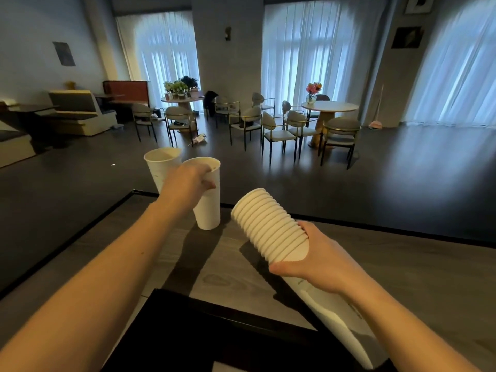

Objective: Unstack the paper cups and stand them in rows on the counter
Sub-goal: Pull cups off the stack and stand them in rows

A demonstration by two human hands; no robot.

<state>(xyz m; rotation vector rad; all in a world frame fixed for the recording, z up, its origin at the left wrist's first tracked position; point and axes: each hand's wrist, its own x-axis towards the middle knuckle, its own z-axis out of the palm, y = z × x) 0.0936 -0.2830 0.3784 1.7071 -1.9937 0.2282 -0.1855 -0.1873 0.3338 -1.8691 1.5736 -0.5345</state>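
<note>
My left hand grips the rim of a tall white paper cup that stands upright near the counter's far edge. A second white cup stands upright just behind and to the left of it, at the counter's corner. My right hand holds a stack of nested white cups tilted, with its rims pointing up and to the left, above the grey wood-grain counter. The stack's lower end runs under my right forearm toward the bottom right.
A black rim borders the counter's far edge and left edge. A dark rectangular panel lies close to me. Beyond the counter is a dark floor with round tables, chairs and curtained windows.
</note>
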